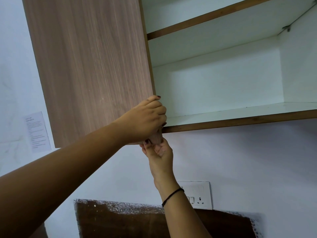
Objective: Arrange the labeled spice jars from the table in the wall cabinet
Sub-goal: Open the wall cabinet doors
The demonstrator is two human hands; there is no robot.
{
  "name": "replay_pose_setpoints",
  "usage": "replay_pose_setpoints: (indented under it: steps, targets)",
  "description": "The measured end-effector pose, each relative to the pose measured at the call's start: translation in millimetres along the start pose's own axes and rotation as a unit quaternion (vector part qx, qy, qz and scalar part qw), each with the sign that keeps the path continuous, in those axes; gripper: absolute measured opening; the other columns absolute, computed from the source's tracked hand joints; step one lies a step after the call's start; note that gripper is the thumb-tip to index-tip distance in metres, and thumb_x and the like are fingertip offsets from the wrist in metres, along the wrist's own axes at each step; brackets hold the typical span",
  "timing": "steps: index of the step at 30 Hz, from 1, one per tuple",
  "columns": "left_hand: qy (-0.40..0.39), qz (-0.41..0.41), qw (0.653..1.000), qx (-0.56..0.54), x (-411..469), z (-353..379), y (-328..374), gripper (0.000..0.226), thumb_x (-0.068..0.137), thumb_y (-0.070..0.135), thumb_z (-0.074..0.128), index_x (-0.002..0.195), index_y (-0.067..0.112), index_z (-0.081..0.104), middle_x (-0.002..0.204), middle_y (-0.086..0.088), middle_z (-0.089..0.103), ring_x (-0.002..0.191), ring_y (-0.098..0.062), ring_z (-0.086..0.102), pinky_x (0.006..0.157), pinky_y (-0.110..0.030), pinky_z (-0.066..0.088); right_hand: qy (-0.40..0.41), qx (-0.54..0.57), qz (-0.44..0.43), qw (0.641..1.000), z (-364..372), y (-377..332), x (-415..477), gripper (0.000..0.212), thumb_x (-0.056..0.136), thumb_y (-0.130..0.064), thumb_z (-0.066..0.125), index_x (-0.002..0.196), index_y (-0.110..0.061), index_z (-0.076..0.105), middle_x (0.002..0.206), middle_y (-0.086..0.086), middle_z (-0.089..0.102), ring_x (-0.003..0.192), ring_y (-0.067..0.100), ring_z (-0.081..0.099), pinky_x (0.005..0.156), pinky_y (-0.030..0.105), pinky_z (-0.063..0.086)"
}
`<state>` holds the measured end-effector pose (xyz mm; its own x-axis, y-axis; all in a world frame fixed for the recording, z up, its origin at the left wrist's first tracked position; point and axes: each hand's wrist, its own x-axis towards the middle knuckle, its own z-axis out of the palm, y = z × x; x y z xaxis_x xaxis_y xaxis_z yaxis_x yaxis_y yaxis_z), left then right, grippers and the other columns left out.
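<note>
The wall cabinet [240, 120] fills the upper view, and its right half stands open onto bare white shelves [223, 110]. No spice jar is in view. The wood-grain left door [92, 66] covers the left half. My left hand [147, 117] reaches up from the lower left, with its fingers curled round the door's right edge near the bottom corner. Just below it, my right hand [159, 150], with a black thread on the wrist, comes up and pinches the door's bottom corner.
A white switch panel with a socket [200, 194] is on the wall under the cabinet. A printed paper sheet [36, 131] is stuck to the wall at the left. A dark brown board [128, 222] leans at the bottom. A metal stay [288, 28] hangs inside the cabinet, top right.
</note>
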<state>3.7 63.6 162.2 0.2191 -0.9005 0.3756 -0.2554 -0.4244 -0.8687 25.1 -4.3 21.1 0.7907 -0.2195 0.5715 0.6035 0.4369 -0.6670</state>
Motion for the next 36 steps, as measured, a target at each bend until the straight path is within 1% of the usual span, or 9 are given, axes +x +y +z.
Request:
replay_pose_setpoints:
  steps: [6,10,12,17,20,24,29,33,36]
  targets:
    - [0.009,-0.009,1.0,0.004,-7,-7,4,0.047,0.1,0.022,0.026,0.098,0.009,0.071,0.09,-0.006,0.062,0.091,-0.027,0.059,0.118,-0.044,0.024,0.008,-0.001,-0.018,1.0,4,6,-5,0.023,0.087,-0.016,0.072,0.107,-0.028,0.067,0.104,-0.002,0.076,0.101,0.016,0.071,0.093,0.038,0.055]
    - [0.01,-0.017,1.0,0.001,-12,-13,5,0.044,0.099,0.024,0.029,0.098,0.01,0.071,0.092,-0.006,0.063,0.094,-0.027,0.059,0.118,-0.042,0.021,0.011,-0.04,-0.031,0.999,6,5,-11,0.022,0.089,-0.019,0.071,0.104,-0.034,0.064,0.102,-0.008,0.074,0.1,0.01,0.069,0.085,0.024,0.051]
    - [0.008,-0.02,1.0,-0.003,-15,-19,6,0.045,0.099,0.026,0.029,0.099,0.011,0.071,0.093,-0.006,0.063,0.095,-0.027,0.059,0.119,-0.04,0.019,0.016,-0.042,-0.042,0.998,9,4,-15,0.023,0.089,-0.017,0.071,0.105,-0.033,0.064,0.102,-0.009,0.074,0.1,0.009,0.069,0.083,0.02,0.05]
    - [0.026,-0.024,0.999,-0.008,-33,-37,8,0.043,0.101,0.026,0.03,0.098,0.011,0.07,0.092,-0.006,0.062,0.095,-0.027,0.059,0.118,-0.04,0.023,0.038,-0.046,-0.058,0.997,23,-3,-37,0.028,0.089,-0.014,0.071,0.108,-0.031,0.063,0.103,-0.009,0.072,0.099,0.008,0.067,0.08,0.016,0.05]
    - [0.039,-0.028,0.999,0.0,-43,-48,12,0.043,0.104,0.024,0.03,0.097,0.009,0.069,0.091,-0.007,0.062,0.092,-0.029,0.058,0.115,-0.041,0.03,0.043,-0.05,-0.072,0.995,32,-11,-50,0.031,0.088,-0.009,0.071,0.102,-0.036,0.062,0.1,-0.013,0.071,0.098,0.008,0.067,0.08,0.014,0.05]
    - [0.051,-0.023,0.998,-0.013,-58,-60,10,0.042,0.103,0.023,0.029,0.097,0.009,0.068,0.094,-0.008,0.062,0.095,-0.029,0.057,0.116,-0.039,0.027,0.065,-0.07,-0.097,0.991,44,-19,-66,0.033,0.087,-0.008,0.071,0.097,-0.038,0.061,0.095,-0.015,0.069,0.095,0.009,0.066,0.074,0.011,0.049]
    - [0.068,-0.008,0.998,-0.015,-71,-71,5,0.04,0.102,0.024,0.033,0.098,0.009,0.07,0.095,-0.006,0.063,0.098,-0.027,0.059,0.116,-0.037,0.025,0.093,-0.07,-0.102,0.988,56,-21,-83,0.031,0.089,-0.007,0.069,0.113,-0.025,0.061,0.099,-0.011,0.068,0.098,0.008,0.064,0.068,0.002,0.047]
    - [0.072,-0.006,0.997,-0.023,-83,-79,6,0.043,0.102,0.024,0.03,0.099,0.009,0.07,0.095,-0.007,0.064,0.098,-0.028,0.059,0.116,-0.037,0.025,0.099,-0.084,-0.111,0.985,65,-24,-94,0.03,0.089,-0.008,0.068,0.112,-0.024,0.06,0.101,-0.007,0.068,0.098,0.003,0.063,0.067,0.0,0.045]
    - [0.08,-0.005,0.996,-0.026,-92,-84,6,0.042,0.103,0.024,0.031,0.1,0.008,0.07,0.096,-0.008,0.064,0.098,-0.028,0.059,0.116,-0.039,0.027,0.098,-0.098,-0.126,0.982,71,-25,-101,0.028,0.089,-0.008,0.068,0.112,-0.023,0.062,0.1,-0.011,0.068,0.093,-0.006,0.063,0.07,0.001,0.046]
